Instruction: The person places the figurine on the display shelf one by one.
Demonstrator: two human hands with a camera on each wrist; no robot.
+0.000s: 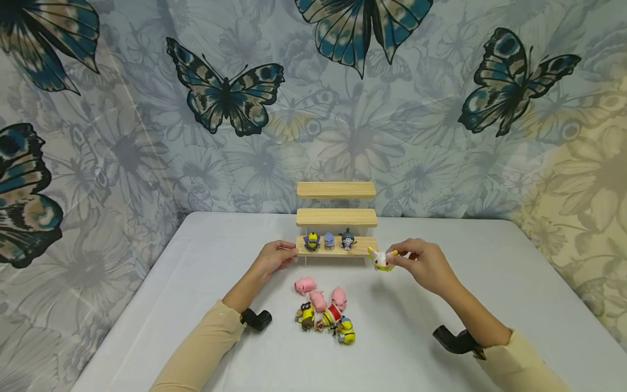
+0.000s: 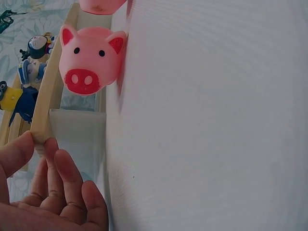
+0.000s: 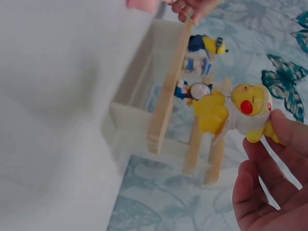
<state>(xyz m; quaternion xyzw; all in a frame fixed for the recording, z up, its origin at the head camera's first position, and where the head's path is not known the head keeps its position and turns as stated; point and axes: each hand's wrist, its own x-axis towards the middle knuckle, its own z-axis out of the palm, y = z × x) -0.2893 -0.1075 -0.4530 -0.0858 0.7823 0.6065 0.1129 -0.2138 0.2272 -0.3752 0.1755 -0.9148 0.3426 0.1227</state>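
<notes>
Now, glossy yellow figurine (image 1: 381, 261) pinched, stepped pale-wood shelf (image 1: 336, 218) steadied

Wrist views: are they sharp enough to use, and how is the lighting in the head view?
Head view: even, soft light, faint shadows under the hands. Left wrist view: pink pig sharp, the left hand close and soft. Right wrist view: table edge motion-blurred, the yellow figure held by the right hand slightly soft but readable.
</notes>
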